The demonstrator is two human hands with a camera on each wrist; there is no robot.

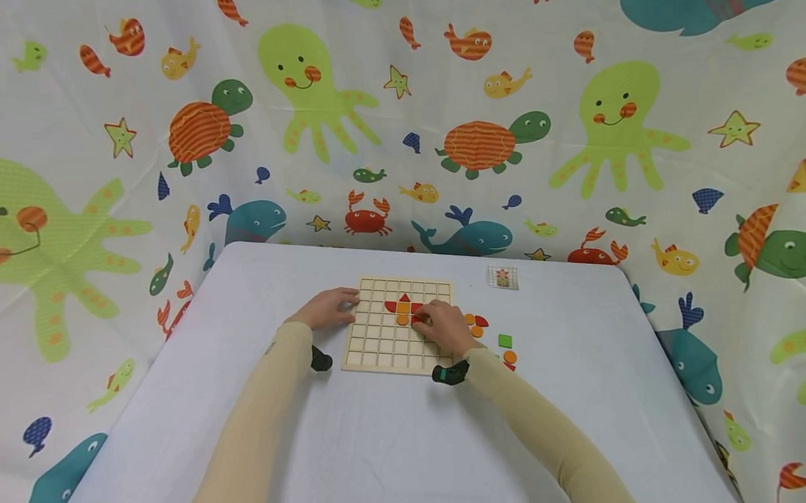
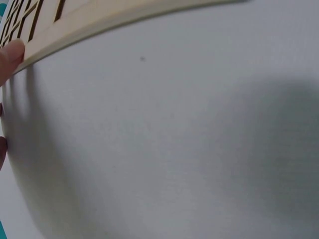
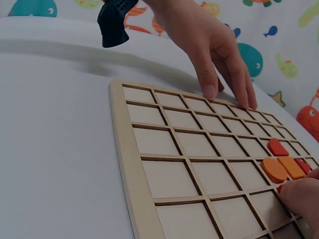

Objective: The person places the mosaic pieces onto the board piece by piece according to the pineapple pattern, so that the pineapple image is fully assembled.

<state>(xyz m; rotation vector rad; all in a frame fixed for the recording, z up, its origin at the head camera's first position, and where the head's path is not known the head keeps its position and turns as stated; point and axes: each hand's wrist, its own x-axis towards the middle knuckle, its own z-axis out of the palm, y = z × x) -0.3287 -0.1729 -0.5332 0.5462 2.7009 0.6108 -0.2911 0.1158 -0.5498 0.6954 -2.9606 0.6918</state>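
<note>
A wooden grid board (image 1: 376, 349) lies on the table. My left hand (image 1: 324, 309) rests on its left edge, the thumb (image 2: 14, 51) and straight fingers touching the frame. Over the grid's right half, my right hand (image 1: 444, 327) pinches a small red piece (image 1: 416, 319), mostly covered by the fingertips. Beside it in the cells sit an orange square (image 1: 404, 308), an orange circle (image 1: 402, 320) below the square, a red triangle (image 1: 404, 297) above, and a red rounded-corner piece (image 3: 277, 147) on the left. Another red piece (image 1: 416, 307) shows on the square's right.
Right of the board lie loose pieces: a green square (image 1: 504, 341), several orange circles (image 1: 510, 357) and red pieces (image 1: 481, 321), some partly behind my right arm. A small picture card (image 1: 503, 277) with a grid lies at the back right. A patterned curtain (image 1: 369, 95) hangs behind the table.
</note>
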